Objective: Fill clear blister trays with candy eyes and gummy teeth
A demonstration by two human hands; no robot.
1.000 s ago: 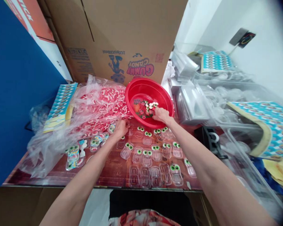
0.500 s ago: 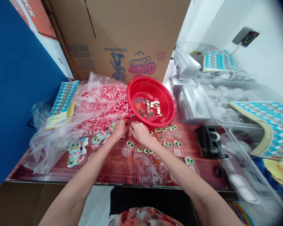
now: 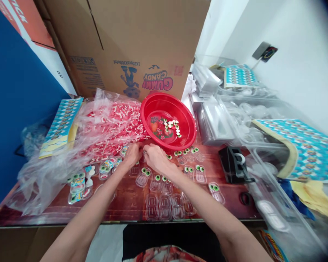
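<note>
Reaches over a wood-patterned bench [image 3: 125,205] with left hand [image 3: 132,153] and right hand [image 3: 154,155] close together, curled narrow, just in front of a red basin [image 3: 186,123] with loose eyeball pieces [image 3: 178,132] inside. Cannot tell either hand's hold. Shows clear plastic cases [image 3: 143,179] spread nearby, several with paired green eyeballs.

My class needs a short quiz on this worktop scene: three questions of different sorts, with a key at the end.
1. True or false: the left hand and right hand are close together in front of the red basin.
2. Multiple choice: as pictured, where is the black device?
A) inside the red basin
B) right of the red basin
C) left of the red basin
3. Fill in: the green-centred pieces in the red basin look like ____.

Key: 1. True; 2. B; 3. eyes
</note>
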